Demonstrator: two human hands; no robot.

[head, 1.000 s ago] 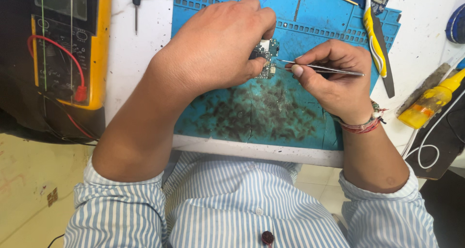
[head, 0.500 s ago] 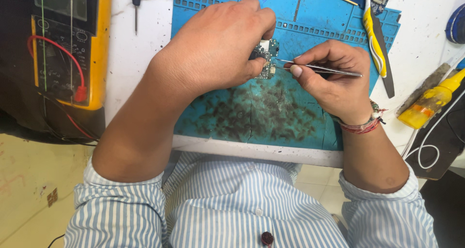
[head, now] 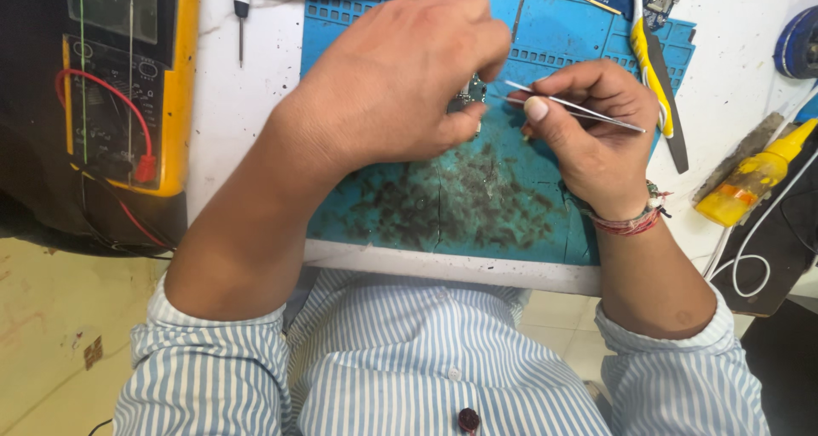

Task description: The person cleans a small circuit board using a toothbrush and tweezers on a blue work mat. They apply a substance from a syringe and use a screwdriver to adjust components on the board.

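At the far left of the white bench stands a yellow-cased multimeter [head: 119, 87] with a red lead looped across its face, and just beside it a thin screwdriver [head: 242, 10] lies pointing down toward the person. Next comes the blue work mat [head: 477, 206], its near half dark with scorch marks and debris. Over the mat's middle the left hand [head: 400, 87] is curled, thumb and fingers pinched shut on a small circuit board [head: 467, 100], which sits on the mat under the fingertips; most of the board is covered by that hand, so its outline and long axis are hard to judge. Directly to the right, the right hand [head: 588, 134] grips a pair of metal tweezers [head: 571, 108], fingers closed round the shank, the tool's long axis running nearly level and slightly uphill to the left, tips aimed at the board's right edge and seemingly touching it, though the contact point is too small to be sure. The board therefore lies left of the tweezer tips, nearer the left hand. Further right lie yellow-handled pliers [head: 652, 70] and a yellow squeeze bottle [head: 750, 176], partly cut off.
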